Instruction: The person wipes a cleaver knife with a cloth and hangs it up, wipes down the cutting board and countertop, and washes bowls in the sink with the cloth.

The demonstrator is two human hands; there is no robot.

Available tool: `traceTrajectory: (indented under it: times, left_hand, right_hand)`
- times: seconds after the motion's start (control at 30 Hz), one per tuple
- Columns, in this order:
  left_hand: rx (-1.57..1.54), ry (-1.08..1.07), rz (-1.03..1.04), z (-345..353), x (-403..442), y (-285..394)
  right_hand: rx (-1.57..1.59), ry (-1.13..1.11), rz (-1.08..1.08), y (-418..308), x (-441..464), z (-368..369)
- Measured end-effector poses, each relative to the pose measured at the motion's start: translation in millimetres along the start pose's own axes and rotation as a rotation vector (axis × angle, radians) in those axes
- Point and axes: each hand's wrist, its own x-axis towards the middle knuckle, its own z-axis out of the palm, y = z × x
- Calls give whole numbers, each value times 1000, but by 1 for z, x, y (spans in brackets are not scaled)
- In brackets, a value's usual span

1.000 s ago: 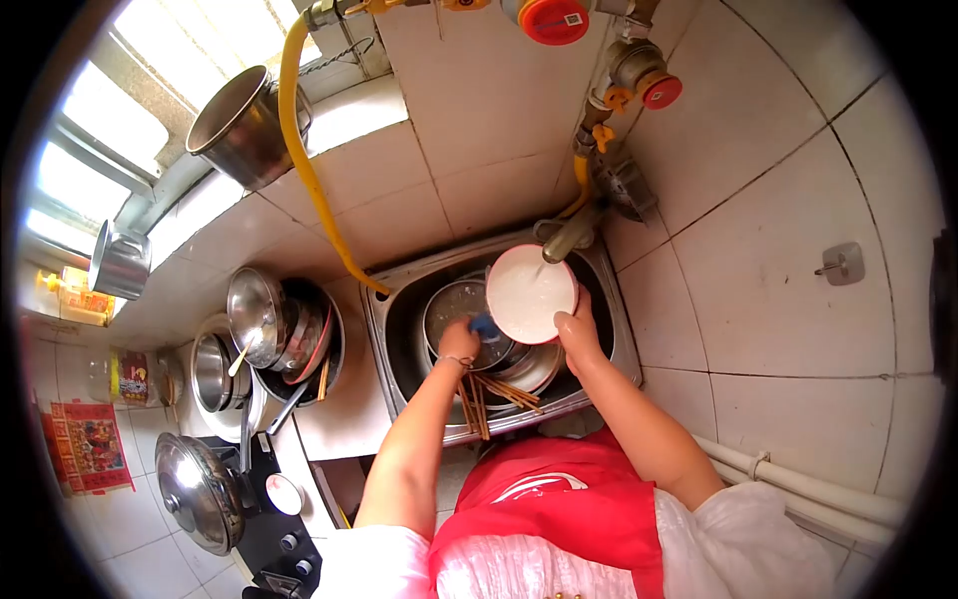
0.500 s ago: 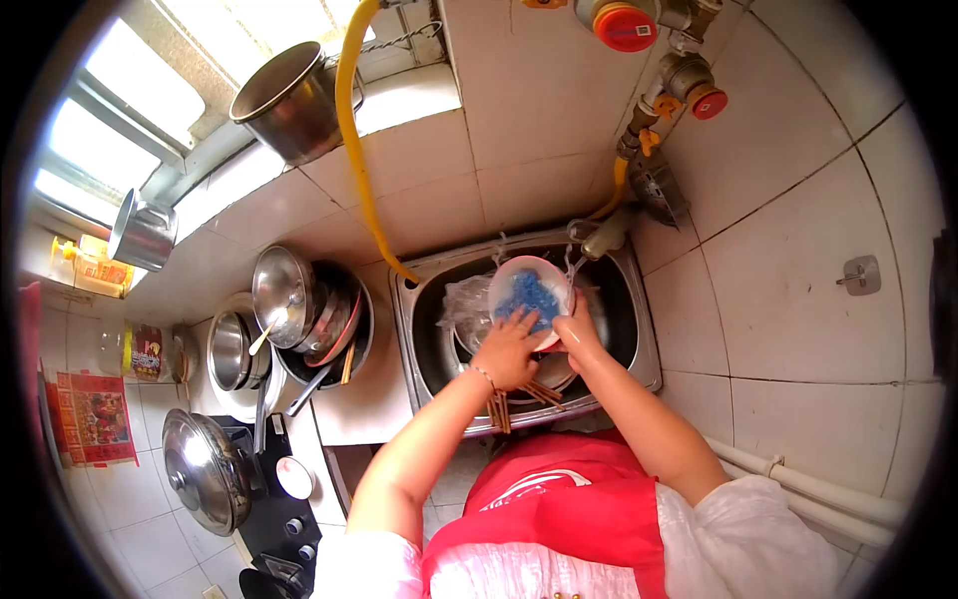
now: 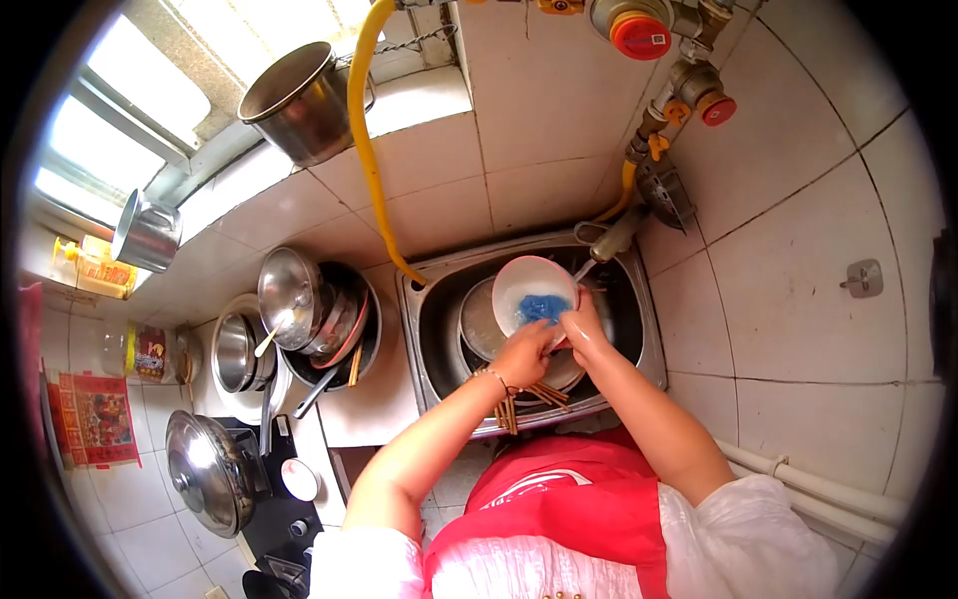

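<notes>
Over the sink (image 3: pixel 431 384), a white bowl (image 3: pixel 516 283) with a reddish rim is tilted toward me. My right hand (image 3: pixel 587 327) grips the bowl by its right edge. My left hand (image 3: pixel 527 355) is on a bunched blue scrubbing cloth (image 3: pixel 542 308) inside the bowl, with its fingers partly hidden. Below the hands, a bundle of wooden chopsticks (image 3: pixel 544 395) lies at the sink's front. A round metal pan (image 3: pixel 477 324) sits in the sink, partly behind the bowl.
A faucet (image 3: pixel 616 238) reaches over the sink's back right corner, and a yellow hose (image 3: pixel 363 140) drops into its back left. Stacked metal bowls (image 3: pixel 289 298) and a wok stand on the left counter. A lidded pot (image 3: pixel 203 474) sits farther left on the stove.
The blue cloth has bunched up smaller and lower in the bowl, with my left hand shifted down slightly. The clear, shiny mass left of the bowl no longer shows, revealing the pan.
</notes>
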Motion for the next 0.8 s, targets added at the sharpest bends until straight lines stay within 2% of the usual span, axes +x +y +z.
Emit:
traceTrajectory:
  times: [0.1, 0.13, 0.2, 0.27, 0.33, 0.43, 0.47, 0.53, 0.57, 0.7, 0.73, 0.8]
  left_hand:
    - [824, -244, 210, -36, -7, -7]
    - [937, -205, 314, -43, -7, -25]
    - [995, -122, 372, -50, -8, -24]
    - [935, -127, 256, -42, -6, -21]
    - [902, -106, 228, -31, -6, -13]
    - [443, -41, 113, -12, -9, -7]
    - [444, -42, 113, -9, -8, -6]
    - [192, -145, 5, -7, -6, -1]
    - [189, -147, 4, -9, -5, 0]
    - [-372, -271, -282, -35, 1, 10]
    - [-371, -275, -280, -41, -1, 10]
    - [-452, -175, -403, -55, -6, 10]
  right_hand:
    - [-104, 3, -35, 1, -4, -3]
    - [-72, -22, 26, -20, -22, 1]
    - [-36, -39, 93, -24, -27, 0]
    - [-7, -34, 34, -7, -11, -1]
    - [0, -23, 71, -13, -12, 3]
    - [4, 41, 5, -6, -13, 5]
    - [8, 47, 6, -4, -14, 6]
    - [11, 53, 8, -1, -12, 4]
    - [-17, 57, 2, 5, -8, 0]
    - [-28, 50, -62, 4, -10, -7]
    - [-26, 54, -62, 2, -10, -9]
    - [-272, 219, -224, -1, -8, -13]
